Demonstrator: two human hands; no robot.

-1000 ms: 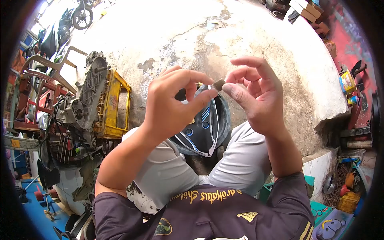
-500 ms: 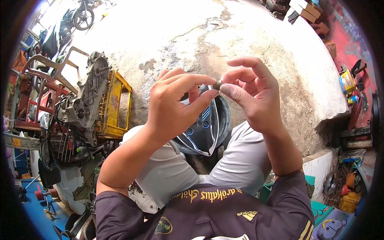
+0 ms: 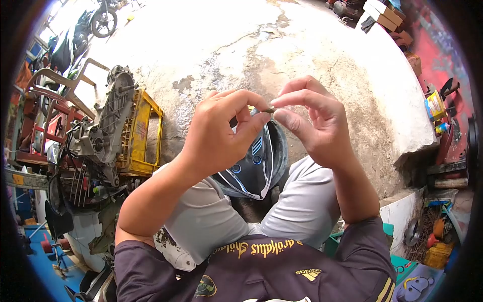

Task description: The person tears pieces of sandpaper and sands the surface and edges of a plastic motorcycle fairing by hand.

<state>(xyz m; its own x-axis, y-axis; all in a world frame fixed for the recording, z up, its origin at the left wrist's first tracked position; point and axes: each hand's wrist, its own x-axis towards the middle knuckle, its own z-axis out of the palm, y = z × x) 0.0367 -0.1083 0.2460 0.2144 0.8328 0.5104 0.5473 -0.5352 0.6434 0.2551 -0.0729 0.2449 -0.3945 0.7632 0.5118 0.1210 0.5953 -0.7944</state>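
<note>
The left hand [image 3: 214,123] pinches a small dull piece [image 3: 271,109] between thumb and forefinger, up in front of the person's lap. The right hand [image 3: 322,126] has its thumb and forefinger tips at the piece's other end, its remaining fingers curled loosely; whether those tips grip it or only touch cannot be told. Fingertips cover most of the piece, so its full shape is unclear.

Below the hands, between the knees, is a black panel [image 3: 249,181] with white edging and blue marks. The left hand hides its upper part, and a dark rounded rim [image 3: 283,151] shows behind it; how the two join is hard to make out. Grey trousers [image 3: 302,206] flank it, cut across by a dark shirt [image 3: 312,256] that runs off the lower edge.

To the left, a metal engine casing [image 3: 116,108] overlaps a yellow crate [image 3: 160,136], hiding part of its side. Beyond, the motorbike [image 3: 80,40] fades into glare. At far right, a yellow packet [image 3: 436,106] has unreadable print.
</note>
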